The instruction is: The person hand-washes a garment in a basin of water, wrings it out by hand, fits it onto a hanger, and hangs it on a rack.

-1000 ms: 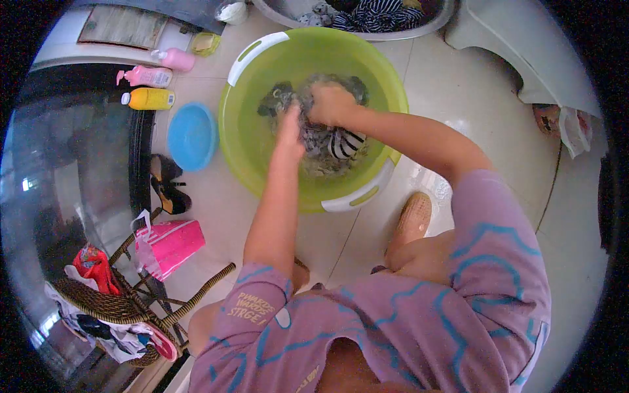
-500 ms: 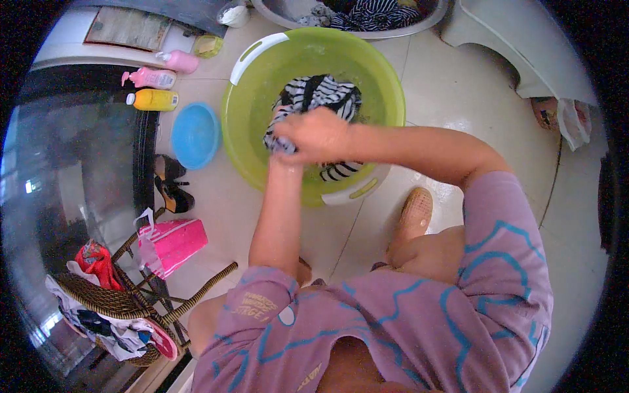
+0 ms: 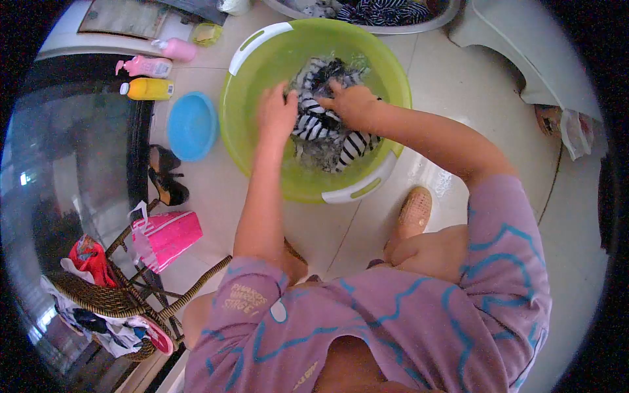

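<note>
Item: striped cloth (image 3: 316,126), black and white, wet and bunched. Location: in the green tub (image 3: 392,69), about the middle and a little to the right, lying in churned water (image 3: 321,157). One fold, broadly striped, lay toward the near right wall.

Item: left hand (image 3: 276,110). Location: over the tub, just beside the cloth's left edge. Condition: slightly blurred, thumb apart from the fingers, closed on nothing; whether the thumb touched the cloth could not be told.

Item: right hand (image 3: 354,106). Location: at the cloth's right side, above its folds. Condition: thumb and forefinger spread apart, no grip apparent; the far fingers were partly hidden.

Item: tub handles, two, white; one at the far left (image 3: 261,46), one at the near right (image 3: 359,187). Both stood clear of the hands.

Notes on handling, by judgement: a bunched cloth was best opened out, so that water reached the inner folds. Each hand needed a full fold before rubbing or squeezing, since wet fabric slips from the fingertips. Low, short strokes near the middle suited the tub, sparing the floor (image 3: 458,141) from splashes. Loose ends were best gathered in, lest they trail over the rim.
</note>
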Demonstrator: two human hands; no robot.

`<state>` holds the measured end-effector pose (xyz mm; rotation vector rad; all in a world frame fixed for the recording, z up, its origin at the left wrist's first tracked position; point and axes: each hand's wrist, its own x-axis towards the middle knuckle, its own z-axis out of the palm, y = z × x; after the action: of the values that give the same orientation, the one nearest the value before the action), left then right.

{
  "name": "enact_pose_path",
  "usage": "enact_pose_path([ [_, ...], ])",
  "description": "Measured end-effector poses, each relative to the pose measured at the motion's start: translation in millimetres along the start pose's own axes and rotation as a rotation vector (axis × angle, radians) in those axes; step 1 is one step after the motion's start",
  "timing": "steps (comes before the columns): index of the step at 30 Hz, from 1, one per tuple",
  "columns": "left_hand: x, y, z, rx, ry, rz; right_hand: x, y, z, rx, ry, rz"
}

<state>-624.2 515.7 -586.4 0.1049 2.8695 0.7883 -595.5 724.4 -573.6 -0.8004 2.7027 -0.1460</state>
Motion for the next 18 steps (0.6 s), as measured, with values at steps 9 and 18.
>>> enact_pose_path([
  [9, 24.6, -1.2, 71.9, -0.33, -0.151, -0.224, 28.1, 2.0, -0.6, 0.218, -0.129, 0.254],
  [18, -7.7, 15.1, 31.5, -1.883, -0.654, -0.27, -48.2, -100.7, -94.4, 0.578, 0.335, -0.213],
])
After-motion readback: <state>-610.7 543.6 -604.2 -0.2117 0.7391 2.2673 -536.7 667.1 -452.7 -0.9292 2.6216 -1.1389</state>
